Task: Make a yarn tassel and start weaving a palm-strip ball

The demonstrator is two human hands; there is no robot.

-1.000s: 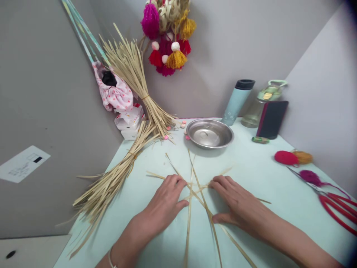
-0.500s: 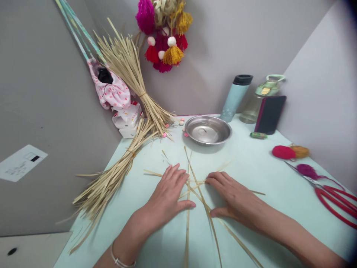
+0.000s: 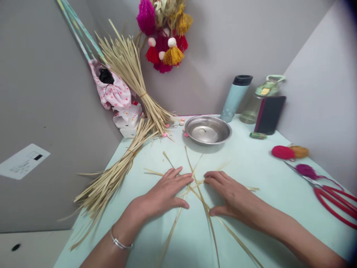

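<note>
Several flat straw strips (image 3: 211, 223) cross one another on the pale table, fanning out from a point between my hands. My left hand (image 3: 173, 186) lies over the left side of the crossing, fingers stretched out and the thumb apart, its fingertips touching the strips. From the right, my right hand (image 3: 223, 191) rests with bent fingertips and thumb spread apart, pressing on strip ends at the crossing's right side. Parts of the strips are hidden under both hands.
Two tied straw bundles (image 3: 111, 186) lie at the left and lean on the wall. A metal bowl (image 3: 208, 139) stands at the back, near a blue tumbler (image 3: 235, 98) and a phone (image 3: 270, 115). Yarn balls (image 3: 283, 152) and red-handled scissors (image 3: 318, 183) are at the right.
My left hand has turned, its fingers now pointing more to the right. One strip beneath it has swung, its near end to the left and far end to the right. My right hand has barely moved.
</note>
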